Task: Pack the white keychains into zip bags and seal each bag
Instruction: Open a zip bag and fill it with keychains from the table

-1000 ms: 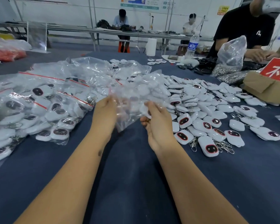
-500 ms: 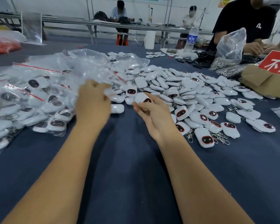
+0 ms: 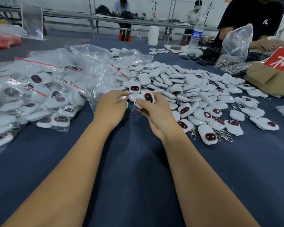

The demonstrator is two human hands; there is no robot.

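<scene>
A big heap of loose white keychains (image 3: 195, 89) with dark oval faces and metal clips covers the blue table (image 3: 138, 161) at centre right. Sealed zip bags (image 3: 39, 99) full of keychains are stacked on the left, with empty clear zip bags (image 3: 92, 63) behind them. My right hand (image 3: 154, 113) grips one white keychain (image 3: 148, 97) face up at the heap's near edge. My left hand (image 3: 111, 108) is right beside it, fingers curled and pinching another white keychain (image 3: 123, 99), mostly hidden by the fingers.
A cardboard box (image 3: 266, 79) with a red sign stands at the far right. Beyond the heap are a clear bag of metal rings (image 3: 236, 45), a water bottle (image 3: 196, 34) and a paper roll (image 3: 153, 36). A person in black works at the table's far right corner.
The filled bag I held in both hands went onto the left stack. My right hand picked a keychain from the heap, and my left hand came back from the bags to meet it.
</scene>
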